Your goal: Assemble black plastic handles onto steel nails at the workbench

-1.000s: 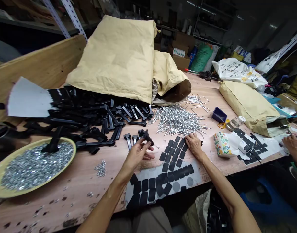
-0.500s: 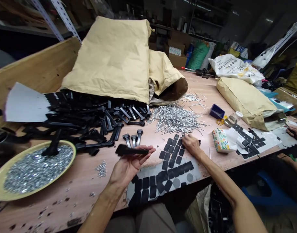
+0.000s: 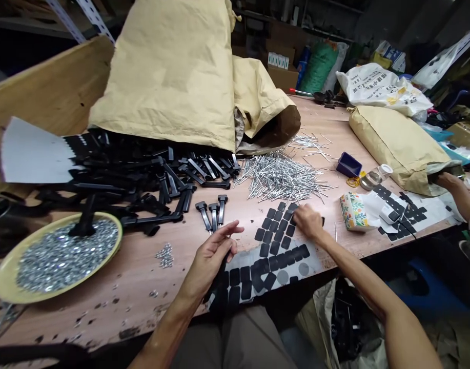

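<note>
Two bare hands of ours work over a rough plywood bench point(image 3: 142, 271). Our right hand point(image 3: 308, 221) reaches forward, the arm stretched low across the bench, its fingers curled with the tips pressed on matte black rubber pads point(image 3: 273, 248), rounded rectangles set in rows on a grey backing sheet point(image 3: 311, 261). Whether they pinch a pad we cannot tell. Our left hand point(image 3: 209, 259) rises with its fingers loosely spread, a dark strip point(image 3: 220, 271) running down behind it; whether it grips that strip we cannot tell. Just beyond lie three T-headed black plastic pieces point(image 3: 211, 212), near a spiky heap of steel nails point(image 3: 277, 177). Further left, small bright metal discs point(image 3: 65, 256) fill a shallow yellow plate point(image 3: 0, 277). A co-worker's hand point(image 3: 452, 184) sits at far right, beside a kraft paper sack point(image 3: 396, 154).
</note>
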`<state>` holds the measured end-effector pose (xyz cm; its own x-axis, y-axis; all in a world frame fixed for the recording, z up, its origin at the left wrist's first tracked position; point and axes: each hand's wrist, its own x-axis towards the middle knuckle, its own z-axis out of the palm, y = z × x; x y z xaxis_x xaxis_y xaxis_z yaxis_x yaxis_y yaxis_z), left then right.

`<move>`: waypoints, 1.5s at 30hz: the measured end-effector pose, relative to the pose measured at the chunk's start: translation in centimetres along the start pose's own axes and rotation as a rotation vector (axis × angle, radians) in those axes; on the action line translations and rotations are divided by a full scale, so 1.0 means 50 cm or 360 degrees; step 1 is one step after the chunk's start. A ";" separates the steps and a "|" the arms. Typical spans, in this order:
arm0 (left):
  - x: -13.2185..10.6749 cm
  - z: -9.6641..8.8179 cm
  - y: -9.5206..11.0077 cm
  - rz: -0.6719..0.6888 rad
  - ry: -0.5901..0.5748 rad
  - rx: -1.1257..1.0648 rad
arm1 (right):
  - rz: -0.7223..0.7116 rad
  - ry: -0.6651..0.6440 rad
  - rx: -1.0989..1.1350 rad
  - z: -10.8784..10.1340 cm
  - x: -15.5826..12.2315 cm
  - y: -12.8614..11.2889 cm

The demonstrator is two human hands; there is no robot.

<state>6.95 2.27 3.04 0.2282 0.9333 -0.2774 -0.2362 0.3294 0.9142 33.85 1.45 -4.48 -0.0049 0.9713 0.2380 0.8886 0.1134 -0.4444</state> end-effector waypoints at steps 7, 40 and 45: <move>-0.007 0.017 0.012 -0.0079 0.0037 -0.0204 | -0.0483 -0.0262 -0.0509 -0.005 -0.051 -0.042; -0.059 -0.001 0.001 -0.1140 0.0147 -0.0880 | -0.0836 -0.0450 -0.0587 -0.005 -0.095 -0.071; -0.069 -0.001 0.002 -0.1133 0.0172 -0.0872 | -0.0755 -0.0398 -0.0618 -0.022 -0.076 -0.090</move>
<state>6.11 -0.88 4.08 0.4087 0.4821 -0.7749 -0.4961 0.8301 0.2548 30.36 -3.01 -2.42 -0.5012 0.8592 0.1029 0.8644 0.5025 0.0144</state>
